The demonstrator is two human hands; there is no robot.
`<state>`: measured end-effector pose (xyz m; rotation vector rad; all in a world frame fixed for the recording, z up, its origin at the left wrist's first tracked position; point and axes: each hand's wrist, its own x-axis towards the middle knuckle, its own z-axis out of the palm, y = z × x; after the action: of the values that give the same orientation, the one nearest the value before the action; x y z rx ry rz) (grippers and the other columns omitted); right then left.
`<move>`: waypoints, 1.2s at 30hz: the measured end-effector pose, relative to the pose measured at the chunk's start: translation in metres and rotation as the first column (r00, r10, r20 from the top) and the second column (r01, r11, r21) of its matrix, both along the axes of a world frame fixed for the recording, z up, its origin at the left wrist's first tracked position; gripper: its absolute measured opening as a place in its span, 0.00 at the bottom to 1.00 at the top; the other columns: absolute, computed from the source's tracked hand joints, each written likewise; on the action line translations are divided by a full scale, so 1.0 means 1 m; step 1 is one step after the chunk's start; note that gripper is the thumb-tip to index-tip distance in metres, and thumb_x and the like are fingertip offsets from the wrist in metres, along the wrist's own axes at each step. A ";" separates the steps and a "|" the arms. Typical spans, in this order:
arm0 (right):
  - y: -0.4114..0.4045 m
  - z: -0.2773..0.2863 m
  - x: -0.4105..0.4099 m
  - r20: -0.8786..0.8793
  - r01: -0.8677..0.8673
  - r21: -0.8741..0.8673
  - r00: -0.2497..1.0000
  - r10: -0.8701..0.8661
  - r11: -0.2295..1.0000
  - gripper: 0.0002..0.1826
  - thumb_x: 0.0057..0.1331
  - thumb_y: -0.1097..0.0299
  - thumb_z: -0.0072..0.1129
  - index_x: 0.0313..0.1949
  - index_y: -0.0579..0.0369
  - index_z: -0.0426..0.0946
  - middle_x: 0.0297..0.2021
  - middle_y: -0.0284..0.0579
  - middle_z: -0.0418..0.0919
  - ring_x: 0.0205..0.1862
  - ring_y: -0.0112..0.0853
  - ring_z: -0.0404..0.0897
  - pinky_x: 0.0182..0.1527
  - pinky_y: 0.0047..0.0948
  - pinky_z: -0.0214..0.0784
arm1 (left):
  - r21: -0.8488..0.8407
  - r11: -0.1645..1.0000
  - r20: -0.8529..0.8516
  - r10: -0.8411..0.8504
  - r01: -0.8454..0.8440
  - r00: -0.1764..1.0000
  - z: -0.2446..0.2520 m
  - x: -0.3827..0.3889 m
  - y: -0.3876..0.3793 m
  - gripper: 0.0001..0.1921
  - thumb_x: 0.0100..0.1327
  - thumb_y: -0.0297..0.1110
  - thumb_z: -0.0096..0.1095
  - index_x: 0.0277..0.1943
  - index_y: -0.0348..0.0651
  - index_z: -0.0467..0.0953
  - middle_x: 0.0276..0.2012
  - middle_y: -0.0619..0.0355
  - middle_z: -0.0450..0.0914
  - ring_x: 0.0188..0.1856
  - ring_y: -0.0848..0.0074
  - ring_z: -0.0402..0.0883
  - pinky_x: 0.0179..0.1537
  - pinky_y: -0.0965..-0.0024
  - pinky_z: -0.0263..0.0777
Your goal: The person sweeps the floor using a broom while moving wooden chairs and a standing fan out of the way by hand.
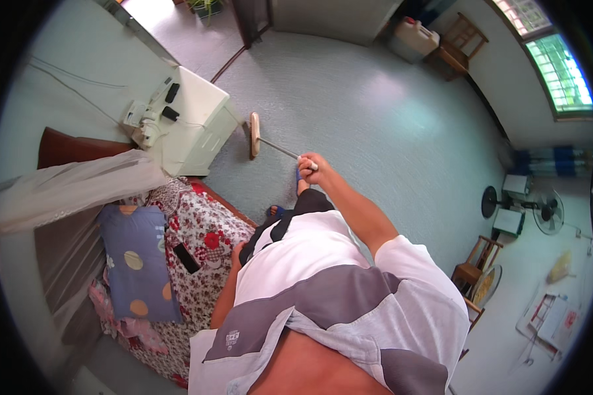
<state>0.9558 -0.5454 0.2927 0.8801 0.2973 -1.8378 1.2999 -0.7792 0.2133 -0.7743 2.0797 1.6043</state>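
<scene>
My right hand (310,168) is closed around the pale end of a metal pole. The pole runs down to the left and ends in a long, narrow beige head of a floor brush or mop (255,136), low near the floor beside a white cabinet. My left hand (237,252) is at my left hip, partly hidden by my clothing and close to the bed's edge; its fingers are not clear. Blue sandals (275,211) are on my feet, below and to the left of my right hand.
The white cabinet (197,118) carries chargers and cables. A bed with a floral sheet (202,291) holds a blue pillow (138,266) and a dark phone (186,258). Chairs (457,52), a plastic jug (416,39) and fans (548,211) line the far and right sides.
</scene>
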 end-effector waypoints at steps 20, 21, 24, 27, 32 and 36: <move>0.097 0.093 -0.076 -0.072 0.084 0.344 0.995 -0.063 0.935 0.10 0.55 0.73 0.37 0.16 0.48 0.55 0.09 0.26 0.56 0.07 0.14 0.56 0.08 0.16 0.42 | -0.268 0.963 -0.110 -0.045 0.014 0.993 -0.013 -0.179 0.018 0.11 0.46 0.34 0.52 0.33 0.41 0.75 0.29 0.51 0.76 0.31 0.65 0.75 0.34 0.70 0.68; 0.085 0.093 -0.082 -0.077 0.073 0.313 0.996 -0.051 0.947 0.10 0.54 0.73 0.37 0.16 0.48 0.55 0.09 0.26 0.56 0.08 0.15 0.56 0.08 0.16 0.43 | -0.272 0.962 -0.112 -0.036 0.005 0.993 -0.009 -0.187 0.016 0.11 0.46 0.34 0.52 0.33 0.41 0.75 0.29 0.51 0.76 0.31 0.65 0.75 0.34 0.70 0.68; 0.061 0.084 -0.098 -0.025 0.101 0.200 0.995 -0.098 0.975 0.11 0.54 0.73 0.38 0.15 0.48 0.55 0.08 0.26 0.55 0.08 0.15 0.56 0.09 0.17 0.42 | -0.429 0.901 -0.129 0.013 -0.068 0.991 0.020 -0.210 0.014 0.11 0.46 0.31 0.48 0.33 0.41 0.75 0.29 0.48 0.75 0.31 0.64 0.75 0.35 0.69 0.68; 0.029 0.063 -0.120 0.010 0.095 -0.095 0.995 -0.094 0.991 0.12 0.54 0.72 0.38 0.14 0.48 0.54 0.08 0.26 0.55 0.08 0.16 0.56 0.09 0.17 0.43 | -0.531 0.844 -0.161 -0.020 -0.070 0.987 0.025 -0.217 0.004 0.12 0.47 0.32 0.47 0.34 0.42 0.75 0.31 0.48 0.75 0.34 0.62 0.74 0.38 0.68 0.67; -0.059 0.024 -0.157 0.084 0.135 -0.348 0.990 -0.113 0.928 0.12 0.55 0.71 0.39 0.14 0.48 0.56 0.08 0.27 0.56 0.08 0.17 0.56 0.10 0.17 0.45 | -0.451 0.892 -0.086 -0.003 -0.036 0.996 0.034 -0.220 -0.019 0.13 0.47 0.33 0.45 0.34 0.42 0.75 0.33 0.49 0.75 0.37 0.62 0.73 0.41 0.68 0.65; -0.101 0.002 -0.179 0.079 0.181 -0.249 0.983 -0.166 0.952 0.10 0.57 0.70 0.38 0.18 0.52 0.56 0.09 0.26 0.57 0.08 0.16 0.58 0.10 0.16 0.45 | -0.376 0.927 -0.023 0.004 -0.013 1.000 0.030 -0.218 -0.058 0.13 0.49 0.33 0.45 0.35 0.41 0.74 0.32 0.50 0.75 0.38 0.63 0.73 0.40 0.69 0.65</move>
<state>0.7772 -0.6466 0.2944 0.7970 -0.0558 -1.9555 1.0822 -0.8368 0.2437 -0.8911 2.4400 1.2324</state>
